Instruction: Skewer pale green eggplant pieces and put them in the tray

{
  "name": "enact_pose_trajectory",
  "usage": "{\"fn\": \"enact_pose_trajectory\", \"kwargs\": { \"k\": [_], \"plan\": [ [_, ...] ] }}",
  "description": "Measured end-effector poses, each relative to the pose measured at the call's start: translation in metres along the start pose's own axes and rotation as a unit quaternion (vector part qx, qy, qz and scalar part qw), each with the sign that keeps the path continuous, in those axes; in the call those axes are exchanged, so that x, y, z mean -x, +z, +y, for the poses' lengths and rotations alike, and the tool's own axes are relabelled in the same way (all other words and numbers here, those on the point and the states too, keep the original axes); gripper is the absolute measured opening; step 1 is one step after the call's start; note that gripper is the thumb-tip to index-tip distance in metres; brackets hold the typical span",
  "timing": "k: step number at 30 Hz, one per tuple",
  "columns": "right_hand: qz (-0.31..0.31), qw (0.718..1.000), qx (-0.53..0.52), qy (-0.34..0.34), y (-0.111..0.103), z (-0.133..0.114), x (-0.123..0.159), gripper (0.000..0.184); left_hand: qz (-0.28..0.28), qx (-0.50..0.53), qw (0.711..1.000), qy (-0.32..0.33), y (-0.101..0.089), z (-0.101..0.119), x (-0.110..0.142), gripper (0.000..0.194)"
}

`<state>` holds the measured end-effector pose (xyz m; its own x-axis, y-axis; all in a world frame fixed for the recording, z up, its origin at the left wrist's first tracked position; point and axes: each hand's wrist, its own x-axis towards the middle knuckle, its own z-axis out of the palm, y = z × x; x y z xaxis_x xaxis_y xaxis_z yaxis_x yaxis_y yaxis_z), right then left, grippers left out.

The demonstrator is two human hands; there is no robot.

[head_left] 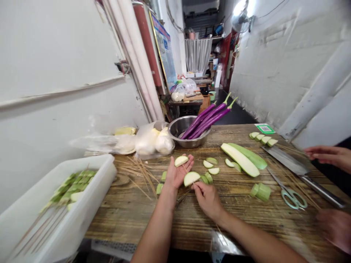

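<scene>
My left hand (177, 173) is turned palm up, holding a half-round zucchini slice (181, 160) by its thumb and fingers. My right hand (207, 197) pinches a thin bamboo skewer (218, 229), which carries another half-round zucchini slice (191, 178). The skewer's tip points toward the slice in my left hand; whether it has entered that slice I cannot tell. Loose zucchini slices (214, 170) lie just beyond my right hand. Several cut green pieces (159, 188) sit beside my left wrist, partly hidden.
A white bin (106, 171) with skewered slices stands at left. Behind are loose skewers (142, 171), plastic bags (146, 140) and a steel bowl (175, 133) of purple eggplants (204, 122). Rightward lie zucchini halves (241, 159), scissors (292, 197), a cleaver (290, 162) and another person's hands (333, 155).
</scene>
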<state>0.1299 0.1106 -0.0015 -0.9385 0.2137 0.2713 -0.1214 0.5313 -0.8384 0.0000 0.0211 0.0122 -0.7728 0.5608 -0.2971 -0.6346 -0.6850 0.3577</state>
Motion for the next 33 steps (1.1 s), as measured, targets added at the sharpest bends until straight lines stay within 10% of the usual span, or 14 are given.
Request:
{"fn": "enact_pose_trajectory", "kwargs": {
  "k": [33],
  "plan": [
    [0.017, 1.0, 0.016, 0.005, 0.0014, -0.0033, 0.0009, 0.022, -0.011, -0.065, 0.998, 0.018, 0.0034, -0.0016, 0.0034, 0.04]
  ]
}}
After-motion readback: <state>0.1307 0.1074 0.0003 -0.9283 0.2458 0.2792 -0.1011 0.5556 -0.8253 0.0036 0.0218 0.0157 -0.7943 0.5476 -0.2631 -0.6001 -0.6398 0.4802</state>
